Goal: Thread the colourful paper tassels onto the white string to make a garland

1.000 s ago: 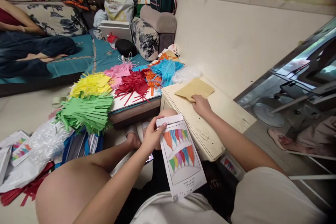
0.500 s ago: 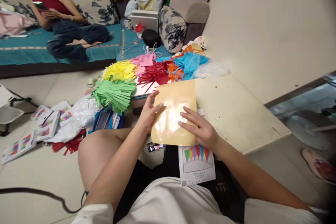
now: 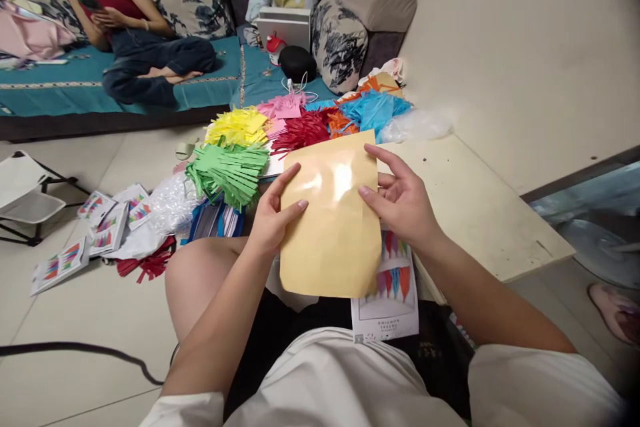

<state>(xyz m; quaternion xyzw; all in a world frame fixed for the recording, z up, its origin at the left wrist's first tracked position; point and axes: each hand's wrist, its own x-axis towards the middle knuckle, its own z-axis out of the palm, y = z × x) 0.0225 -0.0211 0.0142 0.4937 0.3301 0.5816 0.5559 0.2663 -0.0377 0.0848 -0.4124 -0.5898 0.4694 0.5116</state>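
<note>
A glossy tan pouch [image 3: 333, 227] is held upright in front of me by both hands. My left hand [image 3: 273, 217] pinches its left edge, thumb on the front. My right hand [image 3: 403, 200] grips its right edge with thumb and fingers. Behind the pouch and under my right wrist lies a white printed card with coloured flags [image 3: 387, 293], resting on my lap. Piles of cut paper strips sit just beyond: green [image 3: 227, 170], yellow [image 3: 237, 125], red [image 3: 303, 130], pink [image 3: 283, 107] and blue [image 3: 375, 110].
A low cream table [image 3: 480, 213] stands to my right by the wall. More printed cards [image 3: 100, 227] and plastic wrap [image 3: 173, 203] lie on the floor at left. Another person [image 3: 140, 47] sits on a teal mat. A black cable [image 3: 75, 350] crosses the floor.
One second ago my left hand held the card and my right reached for the pouch on the table. Now both hands hold the pouch raised, and the card lies on my lap.
</note>
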